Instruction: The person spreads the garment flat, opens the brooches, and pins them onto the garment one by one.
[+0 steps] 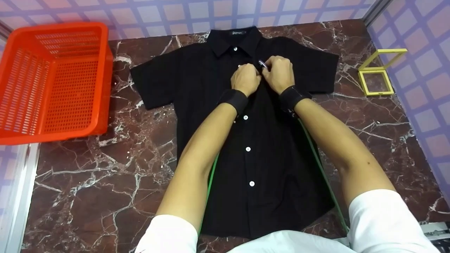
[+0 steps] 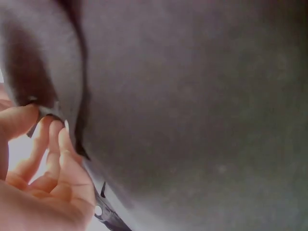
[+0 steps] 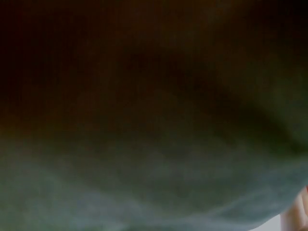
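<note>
A black short-sleeved shirt (image 1: 211,140) lies spread face up, collar at the far end, with white buttons down its front. My left hand (image 1: 245,79) pinches the shirt's cloth at the upper chest near the button strip. In the left wrist view, the thumb and fingers of the left hand (image 2: 53,168) grip a dark fold. Close beside it, my right hand (image 1: 280,74) is curled over the chest and holds a small shiny, silver-patterned object (image 1: 262,64), its kind unclear. Dark, blurred cloth (image 3: 144,183) fills most of the right wrist view, where fingers barely show at the lower right corner.
An orange-red plastic basket (image 1: 102,91) stands at the left. On the right is a yellow hinged frame (image 1: 379,93), propped up. The brown marbled table (image 1: 105,189) meets patterned walls at the back and right. Green cords (image 1: 212,175) run from the wrist bands.
</note>
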Tool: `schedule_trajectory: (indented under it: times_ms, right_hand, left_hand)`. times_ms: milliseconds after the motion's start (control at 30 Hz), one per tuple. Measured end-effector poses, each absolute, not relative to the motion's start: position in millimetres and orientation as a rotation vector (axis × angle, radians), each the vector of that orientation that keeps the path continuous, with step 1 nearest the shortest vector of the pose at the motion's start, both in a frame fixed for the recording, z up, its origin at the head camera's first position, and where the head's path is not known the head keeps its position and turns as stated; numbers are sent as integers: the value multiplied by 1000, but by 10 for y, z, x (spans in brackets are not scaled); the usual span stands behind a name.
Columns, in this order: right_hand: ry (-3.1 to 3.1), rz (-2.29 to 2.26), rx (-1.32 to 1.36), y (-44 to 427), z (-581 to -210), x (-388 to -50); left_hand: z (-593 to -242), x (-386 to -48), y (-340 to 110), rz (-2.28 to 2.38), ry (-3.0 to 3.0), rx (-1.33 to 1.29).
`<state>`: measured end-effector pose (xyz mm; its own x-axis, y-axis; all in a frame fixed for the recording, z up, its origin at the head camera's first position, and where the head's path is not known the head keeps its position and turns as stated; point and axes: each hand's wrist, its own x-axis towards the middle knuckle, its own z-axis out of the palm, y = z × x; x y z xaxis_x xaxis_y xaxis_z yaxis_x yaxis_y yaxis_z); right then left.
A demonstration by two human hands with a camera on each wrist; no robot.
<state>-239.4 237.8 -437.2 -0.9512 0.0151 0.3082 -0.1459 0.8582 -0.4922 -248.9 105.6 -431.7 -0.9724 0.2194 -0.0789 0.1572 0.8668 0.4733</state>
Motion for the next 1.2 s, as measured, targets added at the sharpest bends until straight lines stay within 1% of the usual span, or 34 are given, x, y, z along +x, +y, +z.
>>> schedule_trajectory:
  times_ms: [1200]
  right_hand:
    - [-2785,663,146,2389,-4372,-2391]
  left_hand:
    - [-4297,-2437,1007,621,2863,312]
